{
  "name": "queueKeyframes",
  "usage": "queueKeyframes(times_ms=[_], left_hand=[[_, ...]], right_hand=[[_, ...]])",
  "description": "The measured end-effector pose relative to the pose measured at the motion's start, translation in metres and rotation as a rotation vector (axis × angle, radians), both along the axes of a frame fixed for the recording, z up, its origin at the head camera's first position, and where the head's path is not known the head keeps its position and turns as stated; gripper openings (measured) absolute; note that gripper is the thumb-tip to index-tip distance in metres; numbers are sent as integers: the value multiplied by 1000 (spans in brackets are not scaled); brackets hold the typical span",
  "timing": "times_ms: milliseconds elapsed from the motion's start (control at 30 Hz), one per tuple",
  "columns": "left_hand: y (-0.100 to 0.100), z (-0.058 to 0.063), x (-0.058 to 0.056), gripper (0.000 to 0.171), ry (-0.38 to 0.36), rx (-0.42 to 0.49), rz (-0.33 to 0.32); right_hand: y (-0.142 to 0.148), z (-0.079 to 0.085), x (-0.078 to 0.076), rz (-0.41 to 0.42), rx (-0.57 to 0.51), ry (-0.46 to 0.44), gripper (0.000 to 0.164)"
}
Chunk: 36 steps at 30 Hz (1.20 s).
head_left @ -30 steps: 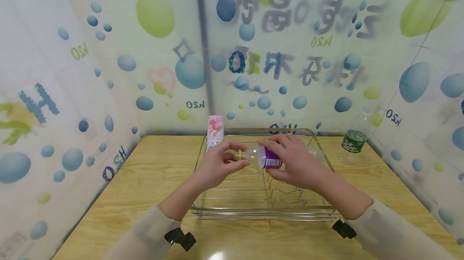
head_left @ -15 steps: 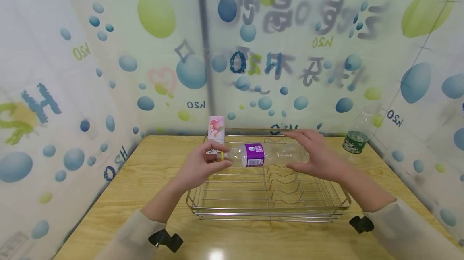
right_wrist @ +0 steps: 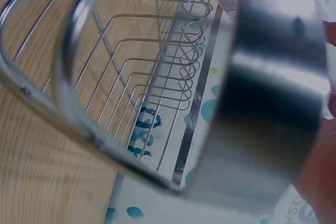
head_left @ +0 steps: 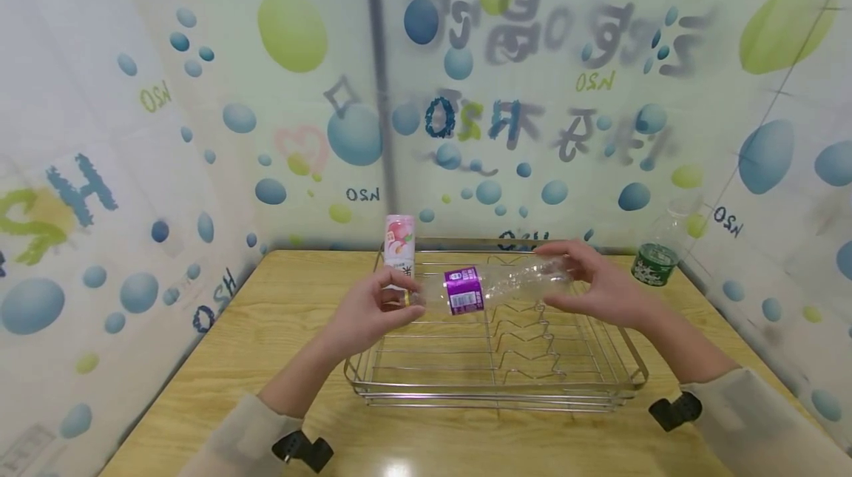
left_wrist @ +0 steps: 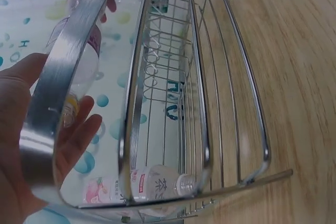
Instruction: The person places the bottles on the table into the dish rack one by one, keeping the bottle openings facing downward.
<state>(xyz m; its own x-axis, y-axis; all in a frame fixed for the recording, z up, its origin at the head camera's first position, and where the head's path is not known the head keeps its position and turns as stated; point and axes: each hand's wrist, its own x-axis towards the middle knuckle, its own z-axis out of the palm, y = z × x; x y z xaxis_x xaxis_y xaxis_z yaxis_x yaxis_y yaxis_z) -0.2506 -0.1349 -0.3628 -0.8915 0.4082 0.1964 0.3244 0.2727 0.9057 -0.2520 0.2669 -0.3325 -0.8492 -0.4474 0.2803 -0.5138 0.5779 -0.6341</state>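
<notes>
A clear plastic bottle point(head_left: 464, 290) with a purple label lies nearly level in the air above the wire rack point(head_left: 495, 387). My left hand point(head_left: 373, 310) pinches its neck by the yellow ring, which the left wrist view shows between thumb and fingers point(left_wrist: 79, 135). At the other end my right hand point(head_left: 595, 285) holds the base, thumb below and fingers above. In the rack's back left corner stands a pink bottle point(head_left: 399, 240) with a peach picture; in the left wrist view its neck end points down toward the tabletop. The right wrist view mostly hides the right hand behind the rack's metal band.
A clear bottle with a green label point(head_left: 655, 262) stands on the wooden table point(head_left: 266, 314) at the back right, outside the rack. Wavy wire dividers point(head_left: 529, 355) run along the rack's floor. Patterned curtains point(head_left: 299, 129) close in the back and sides.
My right hand has slid right from the label to the bottle's base. The left hand has moved left with the neck, and the bottle now tips slightly, base end higher.
</notes>
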Motion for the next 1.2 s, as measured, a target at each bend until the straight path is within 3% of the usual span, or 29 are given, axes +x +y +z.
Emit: queueKeyframes(times_ms=[200,333,633,833,1033,1200], left_hand=[[16,5,1,62,176,-181,-18],[27,7,0,69,203,-208,-27],[38,3,0,67,76,-189,-93],[41,-1,-2,68,2,-150,-129],[41,-1,-1,70,-102,-112,-160],[42,1,0,71,-118,-88,-164]], right_hand=[[-5,4,0,33,-38,-31,68],[-8,6,0,51,-91,-43,67],[-31,23,-5,53,-285,-120,71],[-59,32,-11,40,-385,-122,76],[-77,31,-14,34,-423,-137,78],[-84,26,-14,55,-450,-194,73]])
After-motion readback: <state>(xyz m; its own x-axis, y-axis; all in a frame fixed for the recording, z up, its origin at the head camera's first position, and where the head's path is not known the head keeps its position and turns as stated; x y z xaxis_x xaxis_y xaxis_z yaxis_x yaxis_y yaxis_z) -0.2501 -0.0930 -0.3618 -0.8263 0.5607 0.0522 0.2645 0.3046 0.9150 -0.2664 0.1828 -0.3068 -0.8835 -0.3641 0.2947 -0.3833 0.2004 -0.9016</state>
